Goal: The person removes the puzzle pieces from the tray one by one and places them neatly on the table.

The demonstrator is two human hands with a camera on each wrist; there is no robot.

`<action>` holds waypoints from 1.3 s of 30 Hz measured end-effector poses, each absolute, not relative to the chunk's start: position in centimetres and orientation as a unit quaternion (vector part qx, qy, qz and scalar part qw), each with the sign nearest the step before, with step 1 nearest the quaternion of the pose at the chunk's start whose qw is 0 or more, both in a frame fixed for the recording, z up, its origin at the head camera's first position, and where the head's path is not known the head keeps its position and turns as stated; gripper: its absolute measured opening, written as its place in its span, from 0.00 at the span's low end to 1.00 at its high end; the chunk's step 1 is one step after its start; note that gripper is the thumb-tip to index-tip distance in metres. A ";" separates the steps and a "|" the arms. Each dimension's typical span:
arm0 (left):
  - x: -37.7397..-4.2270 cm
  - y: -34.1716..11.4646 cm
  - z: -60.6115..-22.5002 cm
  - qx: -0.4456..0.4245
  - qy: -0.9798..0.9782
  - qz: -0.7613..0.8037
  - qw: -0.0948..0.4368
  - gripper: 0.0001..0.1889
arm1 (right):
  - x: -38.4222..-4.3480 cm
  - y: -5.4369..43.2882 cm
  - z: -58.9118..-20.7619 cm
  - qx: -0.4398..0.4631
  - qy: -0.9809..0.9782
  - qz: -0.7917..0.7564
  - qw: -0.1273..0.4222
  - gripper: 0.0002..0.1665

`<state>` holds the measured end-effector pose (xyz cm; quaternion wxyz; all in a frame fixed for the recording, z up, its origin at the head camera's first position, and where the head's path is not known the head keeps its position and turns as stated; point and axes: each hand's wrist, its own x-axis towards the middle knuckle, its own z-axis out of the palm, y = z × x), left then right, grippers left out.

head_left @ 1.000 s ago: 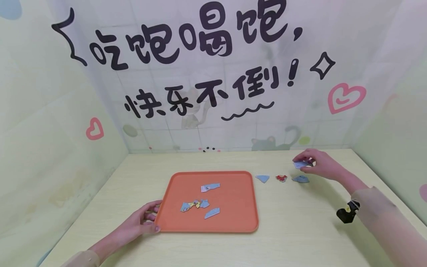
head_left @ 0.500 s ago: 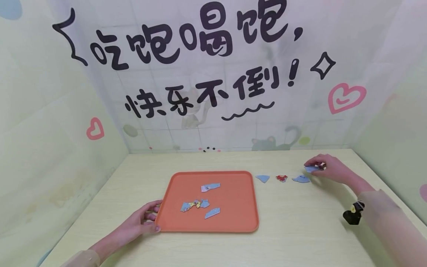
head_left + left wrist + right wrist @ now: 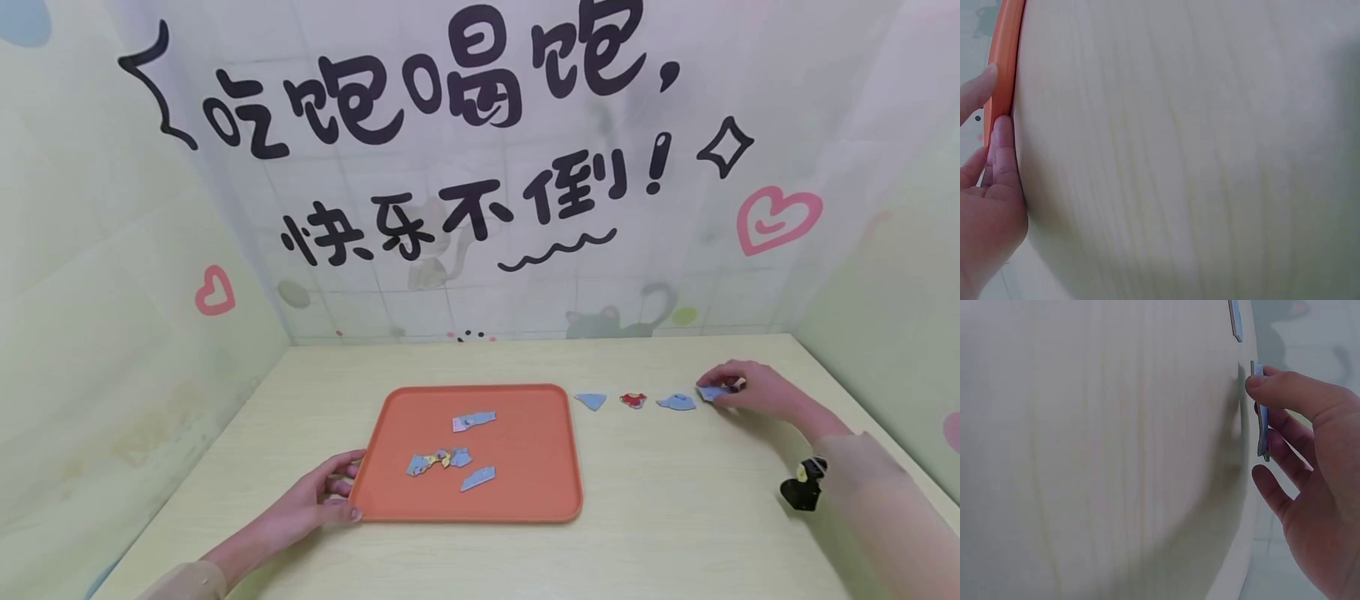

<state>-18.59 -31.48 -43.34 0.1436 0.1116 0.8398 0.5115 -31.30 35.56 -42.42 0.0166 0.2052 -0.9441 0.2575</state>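
With thumb and fingers my right hand (image 3: 757, 392) pinches a light-blue puzzle piece (image 3: 712, 392) at the right end of a row. In the right wrist view, a gap and shadow separate this held piece (image 3: 1262, 415) from the table. The row left of it holds a blue piece with a curved edge (image 3: 677, 402), a small red piece (image 3: 633, 401) and a blue triangular piece (image 3: 591, 401). My left hand (image 3: 311, 500) grips the left rim of an orange tray (image 3: 525, 508); the left wrist view shows thumb and fingers about its edge (image 3: 1005, 69).
On the tray lie a blue strip piece (image 3: 474, 421), a joined blue-and-yellow cluster (image 3: 438, 460) and another blue piece (image 3: 477, 478). A pale wood table (image 3: 660, 508) meets printed cloth walls (image 3: 525, 300) at the back and sides. A black device (image 3: 802, 485) sits at the right wrist.
My right hand has moved right and slightly nearer, lowering the held puzzle piece from behind the curved blue piece to its right. The left hand and tray stay put.
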 end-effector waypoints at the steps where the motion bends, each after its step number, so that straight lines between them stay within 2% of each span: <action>1: -18.6 -31.5 -43.3 0.111 0.840 0.511 0.144 0.45 | -31.2 35.6 -42.5 0.204 -0.944 0.258 0.014 0.17; 14: -18.5 -31.6 -43.3 0.112 0.835 0.519 0.144 0.46 | -31.1 36.1 -42.7 0.218 -0.935 0.277 -0.017 0.17; 39: -18.3 -31.5 -43.3 0.120 0.836 0.517 0.137 0.46 | -30.7 36.3 -42.7 0.217 -0.929 0.297 -0.042 0.20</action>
